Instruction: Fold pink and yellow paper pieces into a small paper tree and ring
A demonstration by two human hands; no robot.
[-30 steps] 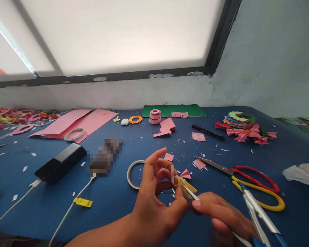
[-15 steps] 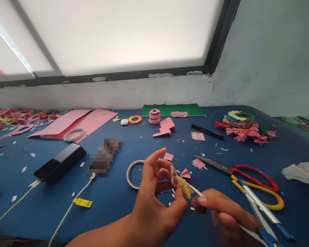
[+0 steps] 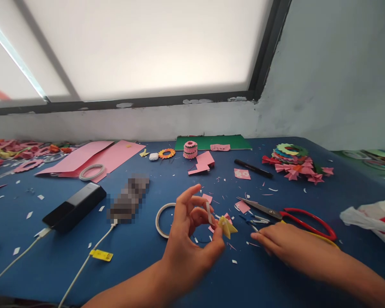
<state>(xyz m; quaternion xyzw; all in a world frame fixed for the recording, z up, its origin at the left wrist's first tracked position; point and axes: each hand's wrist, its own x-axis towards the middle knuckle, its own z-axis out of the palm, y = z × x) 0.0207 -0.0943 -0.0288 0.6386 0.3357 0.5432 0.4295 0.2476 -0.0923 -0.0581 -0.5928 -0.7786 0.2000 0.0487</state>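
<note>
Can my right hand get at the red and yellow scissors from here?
Probably yes: the right hand is close by the scissors, and their red handle looks uncovered. A blue-and-silver tool at its fingers might hinder; I can't tell if it's held.

- Folded paper pc is showing ylw.
- Slim tool is showing blue & silver.
- Scissors are showing 1 red handle, 1 ylw.
- Table is showing dk blue.
- Board is looking grn.
- Paper ring is showing orange w/ ylw edging.
- Ring stack is showing mostly pink.
- Paper sq is showing wht blotches on pink.
</note>
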